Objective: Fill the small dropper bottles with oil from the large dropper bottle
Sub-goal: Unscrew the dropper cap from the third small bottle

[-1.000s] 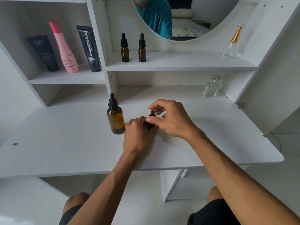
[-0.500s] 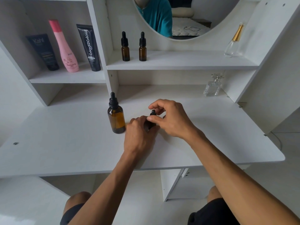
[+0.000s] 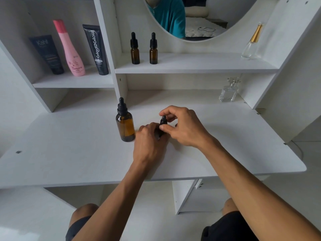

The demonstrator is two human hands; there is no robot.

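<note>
Two hands meet just right of the large dropper bottle [image 3: 125,126], which stands capped and upright on our white desk top [image 3: 69,153]. Our left hand [image 3: 149,143] curls around the body of a small dropper bottle [image 3: 163,121], hiding most of it, while our right hand [image 3: 184,126] pinches its black dropper cap between thumb and fingers. Behind the large bottle, on the shelf [image 3: 199,66] above, two more small dropper bottles [image 3: 135,49] [image 3: 153,49] stand side by side, capped. Left of those, in the next compartment, stand a dark Kahf tube [image 3: 47,54], a pink Tamara bottle [image 3: 69,49] and a black Glad2Glow tube [image 3: 96,49]
</note>
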